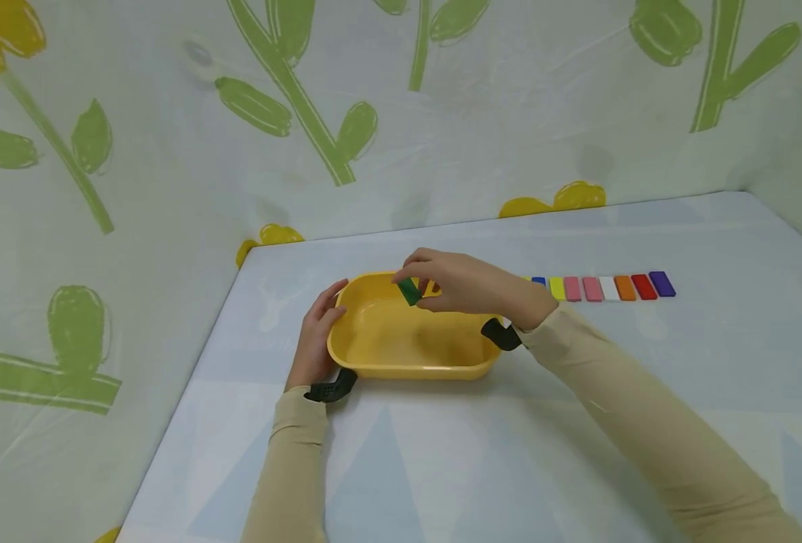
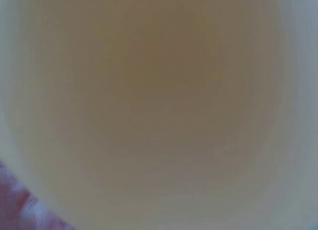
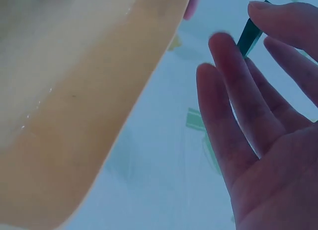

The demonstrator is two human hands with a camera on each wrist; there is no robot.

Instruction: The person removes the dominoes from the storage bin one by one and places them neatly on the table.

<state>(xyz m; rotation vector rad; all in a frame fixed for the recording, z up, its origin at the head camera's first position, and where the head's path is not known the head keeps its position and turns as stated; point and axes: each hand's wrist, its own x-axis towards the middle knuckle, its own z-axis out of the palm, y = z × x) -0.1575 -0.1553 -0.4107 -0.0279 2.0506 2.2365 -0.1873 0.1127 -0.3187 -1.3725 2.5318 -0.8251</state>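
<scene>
hovering over the yellow tub (image 1: 373, 362), right hand (image 1: 468, 285) pinches a green block (image 1: 410, 291); left hand (image 1: 315, 339) steadies the rim, fingers relaxed; tub looks empty, row of coloured blocks (image 1: 604, 287) waiting

Tub (image 1: 373, 354) sits on bench (image 1: 577, 467), under and in front of right hand (image 1: 468, 285). Right hand over the tub's far rim, pinching a block (image 1: 410, 291) above the tub's inside. Left hand (image 1: 315, 339) to the left of the right hand, against the tub's left wall, thumb over the rim. Row of blocks (image 1: 604, 287) lies flat on bench to the right of the right hand, side by side, near end just behind that wrist. Curtain wall (image 1: 170, 151) behind and left of both hands.
</scene>
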